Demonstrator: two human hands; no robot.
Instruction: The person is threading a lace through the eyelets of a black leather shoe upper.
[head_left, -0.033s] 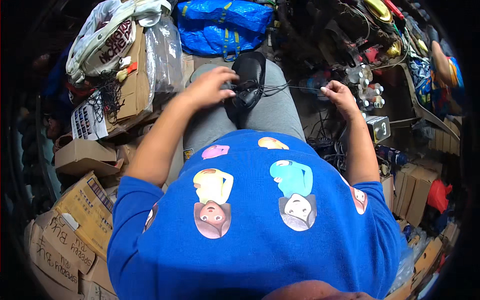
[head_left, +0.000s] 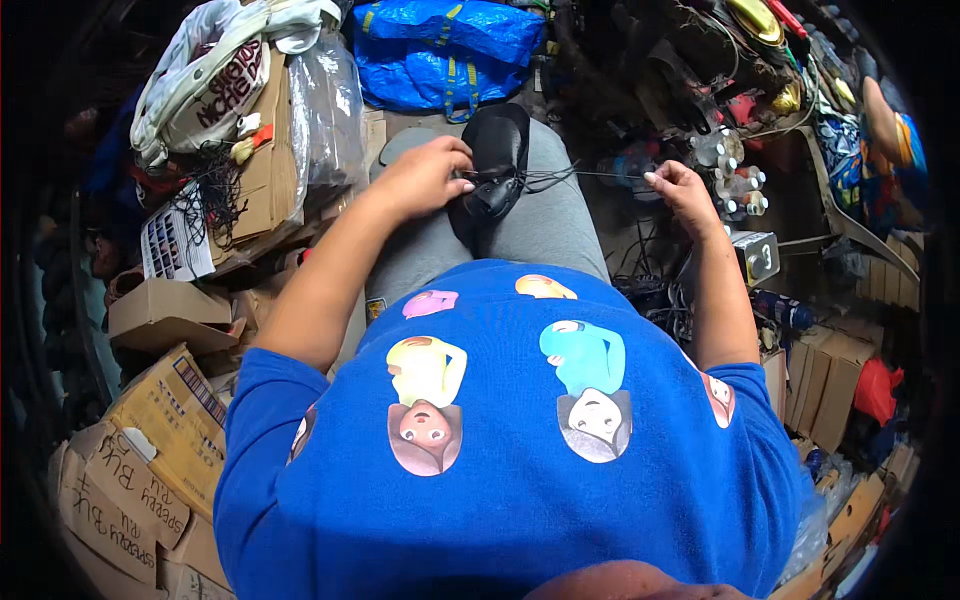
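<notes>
A black shoe (head_left: 498,140) lies across my lap, between my thighs in grey trousers (head_left: 540,225). From its side a thin black thread (head_left: 610,175) runs taut to the right, with loose loops hanging near the shoe. The thread's far part is pinched between the thumb and fingers of my right hand (head_left: 684,200), out past my right thigh. At the shoe's left edge my left hand (head_left: 428,178) has its fingers curled and its thumb close to the shoe. What these fingers grip, if anything, is too small to make out.
A blue bag (head_left: 445,55) stands ahead of my knees. Cardboard and a white cloth bag (head_left: 215,100) are stacked at the left, with cardboard boxes (head_left: 165,315) nearer me. To the right are several small bottles (head_left: 735,175), a metal tin (head_left: 757,255) and more boxes (head_left: 828,385).
My left hand has shifted very slightly beside the shoe. The right hand keeps the thread stretched in nearly the same place.
</notes>
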